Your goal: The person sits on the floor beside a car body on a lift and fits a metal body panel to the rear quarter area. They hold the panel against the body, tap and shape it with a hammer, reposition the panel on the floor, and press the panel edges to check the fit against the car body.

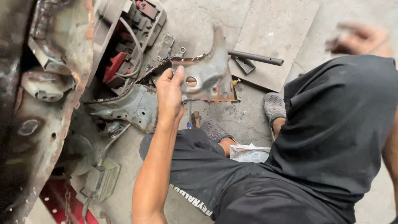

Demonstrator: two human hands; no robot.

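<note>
My left hand point(169, 92) grips the left edge of a grey, rust-edged sheet-metal bracket point(209, 72) with an oval hole in it, and holds it up above the concrete floor. My right hand point(358, 39) is raised at the upper right, away from the bracket. It is blurred by motion, so I cannot make out whether anything is in it. My black shorts and shirt fill the lower right. Both my feet, in grey perforated clogs point(273, 107), rest on the floor below the bracket.
A rusty car body point(45, 83) with exposed panels, wiring and red parts fills the left side. A dark metal pipe point(257, 57) lies on a concrete slab point(273, 29). A crumpled paper packet point(248, 153) lies between my legs. A greenish metal part point(99, 180) sits lower left.
</note>
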